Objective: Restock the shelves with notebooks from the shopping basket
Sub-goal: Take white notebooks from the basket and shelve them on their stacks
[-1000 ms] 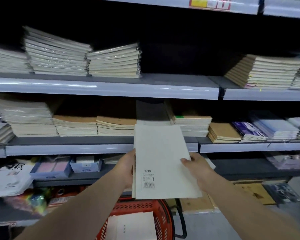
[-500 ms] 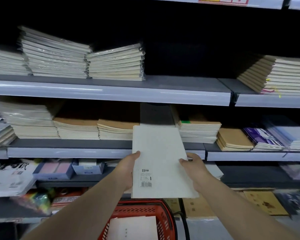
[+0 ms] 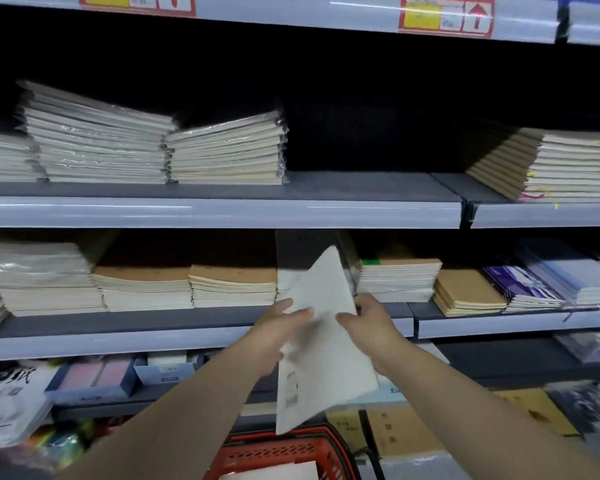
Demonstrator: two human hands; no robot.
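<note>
The left hand (image 3: 278, 329) and right hand (image 3: 373, 323) each pinch a thin cream paper notebook (image 3: 326, 372), tilted before a grey metal shelf (image 3: 153, 342). Below, a red plastic basket (image 3: 274, 453).

Grey metal store shelving (image 3: 361, 188) in tiers, each board fronted by a pale glossy rail. The top rail (image 3: 291, 19) bears red-and-yellow price labels (image 3: 445, 15). Back panel (image 3: 361, 116) dark, in deep shadow. A seam (image 3: 466, 213) joins two bays toward the right edge. Light streaks glint along the upper shelf rail (image 3: 222, 213)
</note>
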